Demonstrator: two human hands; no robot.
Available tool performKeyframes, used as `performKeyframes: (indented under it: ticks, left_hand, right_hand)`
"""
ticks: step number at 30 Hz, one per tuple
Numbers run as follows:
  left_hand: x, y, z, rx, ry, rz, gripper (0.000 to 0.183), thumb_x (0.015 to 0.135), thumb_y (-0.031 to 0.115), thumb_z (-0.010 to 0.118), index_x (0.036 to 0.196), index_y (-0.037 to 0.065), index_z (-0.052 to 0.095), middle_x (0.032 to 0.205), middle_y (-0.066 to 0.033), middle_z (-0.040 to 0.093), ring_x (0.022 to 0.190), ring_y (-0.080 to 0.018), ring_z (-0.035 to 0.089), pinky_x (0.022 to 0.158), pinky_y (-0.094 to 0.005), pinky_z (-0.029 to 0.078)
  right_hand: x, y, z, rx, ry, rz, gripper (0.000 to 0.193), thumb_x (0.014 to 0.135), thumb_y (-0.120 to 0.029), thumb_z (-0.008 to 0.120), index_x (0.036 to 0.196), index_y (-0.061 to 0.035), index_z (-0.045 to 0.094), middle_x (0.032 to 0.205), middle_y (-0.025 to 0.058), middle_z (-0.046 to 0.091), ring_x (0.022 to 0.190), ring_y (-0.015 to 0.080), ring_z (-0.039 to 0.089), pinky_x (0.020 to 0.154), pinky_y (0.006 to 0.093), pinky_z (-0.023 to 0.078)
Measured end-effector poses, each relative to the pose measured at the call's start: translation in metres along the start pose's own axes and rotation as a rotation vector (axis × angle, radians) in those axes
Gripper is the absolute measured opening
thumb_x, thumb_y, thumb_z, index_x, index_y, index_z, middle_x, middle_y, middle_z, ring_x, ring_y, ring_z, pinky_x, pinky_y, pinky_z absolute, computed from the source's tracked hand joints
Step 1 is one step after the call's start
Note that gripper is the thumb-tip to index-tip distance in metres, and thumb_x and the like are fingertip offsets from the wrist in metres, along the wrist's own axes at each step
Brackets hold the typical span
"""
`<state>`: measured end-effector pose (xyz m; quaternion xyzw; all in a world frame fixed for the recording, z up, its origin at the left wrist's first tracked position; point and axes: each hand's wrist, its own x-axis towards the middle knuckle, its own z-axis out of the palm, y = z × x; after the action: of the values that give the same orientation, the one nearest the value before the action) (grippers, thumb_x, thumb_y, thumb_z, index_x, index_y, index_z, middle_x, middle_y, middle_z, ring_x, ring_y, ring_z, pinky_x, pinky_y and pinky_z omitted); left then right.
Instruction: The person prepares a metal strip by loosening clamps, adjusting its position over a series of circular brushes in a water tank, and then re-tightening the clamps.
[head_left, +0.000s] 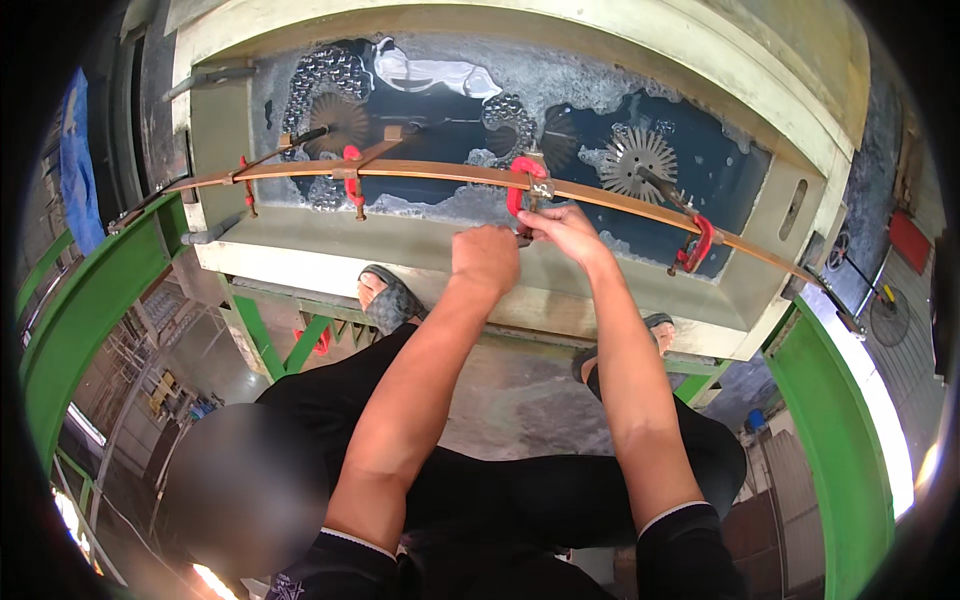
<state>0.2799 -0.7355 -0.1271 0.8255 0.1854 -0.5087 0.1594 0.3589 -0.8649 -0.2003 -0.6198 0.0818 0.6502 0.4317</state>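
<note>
A red C-clamp [514,198] grips the long copper bar [430,170] at mid-tank, together with a metal block [540,187]. My right hand [568,232] has its thumb and fingers closed at the lower end of this clamp, by its screw. Right beside it, my left hand [487,260] is curled into a fist near the screw's end; what lies inside its fingers is hidden. Below the bar, a slotted metal disc [640,165] sits partly in the dark liquid on a rod. More red clamps [353,180] hang along the bar.
A pale rectangular tank [300,262] holds dark liquid with foam and floating clumps. White sheeting [430,75] floats at the far side. Green steel beams [100,290] flank both ends. My sandalled feet [392,300] rest at the tank's near edge. A fan [888,315] stands at right.
</note>
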Motion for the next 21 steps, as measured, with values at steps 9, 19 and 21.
performKeyframes:
  ticks: [9,19,21]
  left_hand:
    - [0.002,0.030,0.013,0.084,0.074,-0.006,0.017,0.090,0.015,0.057,0.098,0.009,0.071,0.100,-0.0085,0.074,0.094,-0.0220,0.073,0.073,-0.0346,0.059]
    - [0.059,-0.052,0.031,0.055,0.104,0.386,0.022,0.078,0.029,0.069,0.093,0.012,0.071,0.091,-0.0129,0.072,0.084,-0.0337,0.070,0.076,-0.0476,0.057]
    - [0.082,-0.058,0.063,-0.058,0.297,0.398,0.023,0.074,0.027,0.071,0.091,0.011,0.071,0.091,-0.0115,0.071,0.085,-0.0323,0.069,0.077,-0.0457,0.055]
  right_hand:
    - [0.019,-0.003,0.003,-0.509,0.013,-0.063,0.034,0.083,-0.035,0.076,0.088,-0.0014,0.075,0.081,0.0110,0.073,0.071,0.0180,0.067,0.072,0.0341,0.052]
    - [0.010,0.000,0.008,-0.428,0.094,-0.148,0.035,0.084,-0.035,0.073,0.089,-0.0009,0.075,0.077,0.0153,0.071,0.073,0.0258,0.067,0.072,0.0387,0.050]
    - [0.005,-0.006,0.015,-0.474,0.139,-0.167,0.036,0.087,-0.037,0.071,0.090,-0.0017,0.075,0.075,0.0129,0.070,0.070,0.0215,0.064,0.069,0.0369,0.049]
